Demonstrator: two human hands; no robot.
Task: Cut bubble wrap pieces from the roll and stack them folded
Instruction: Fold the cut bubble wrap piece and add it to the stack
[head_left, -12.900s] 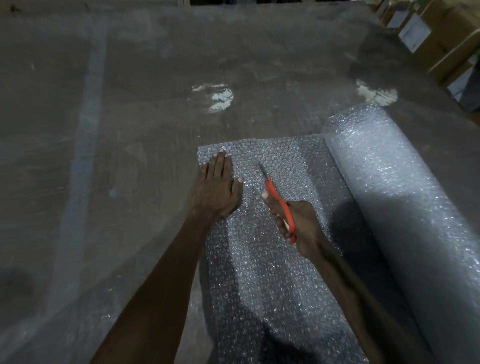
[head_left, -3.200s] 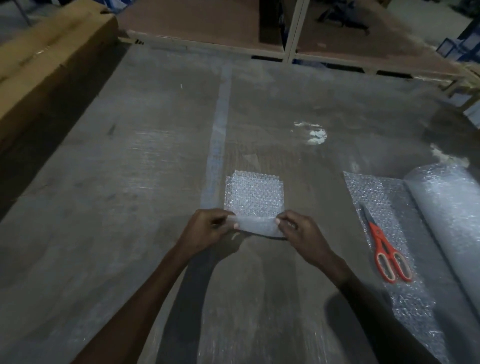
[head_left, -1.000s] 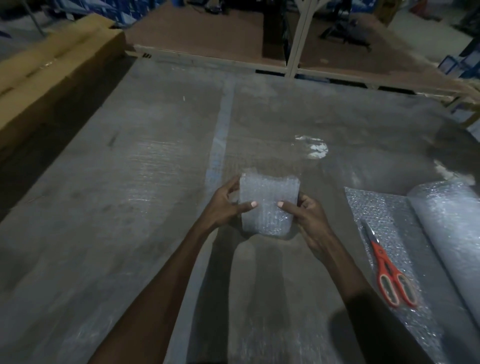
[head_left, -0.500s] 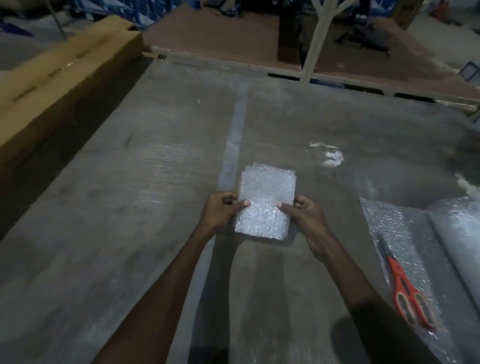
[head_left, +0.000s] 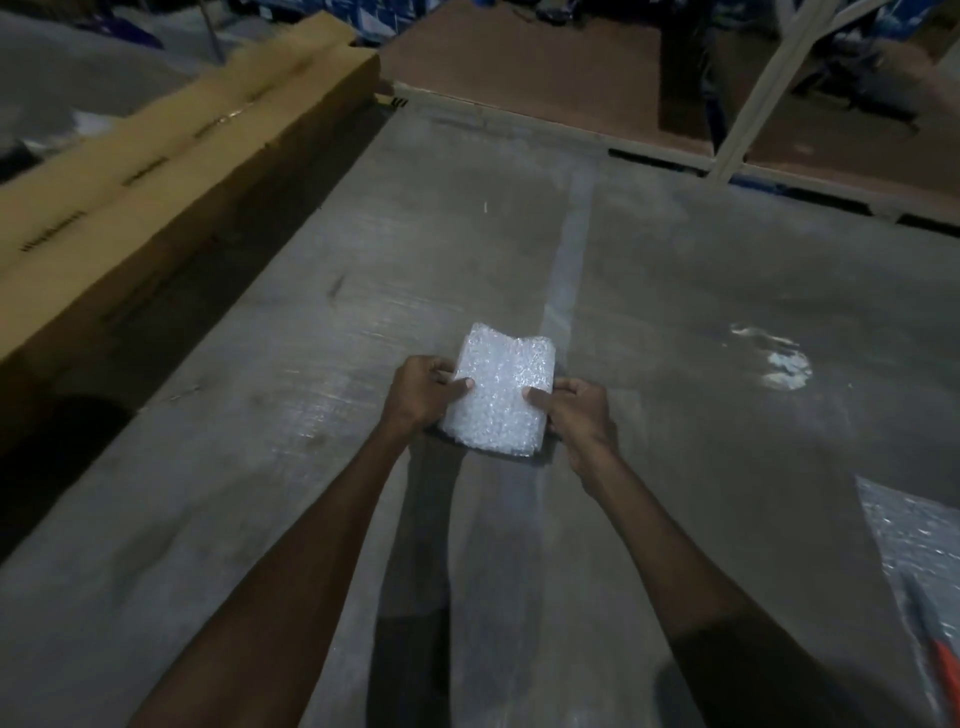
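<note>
Over grey floor (head_left: 260, 519), folded wrap (head_left: 496, 397) pinched at both side edges by left hand (head_left: 422, 395) and right hand (head_left: 579, 413); best squared flat before setting down, scissors (head_left: 935, 644) lying well right.

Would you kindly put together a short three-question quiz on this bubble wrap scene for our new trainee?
1. True or false: both hands grip the folded bubble wrap piece.
2. What lies along the far left of the floor? A) a long cardboard box B) a bucket C) a ladder
3. Fill in: at the lower right edge, the orange ______ lie on the unrolled bubble wrap sheet.

Key
1. True: the left hand and right hand each hold a side, thumbs on top.
2. A, the long cardboard box.
3. scissors, only partly in view.
</note>
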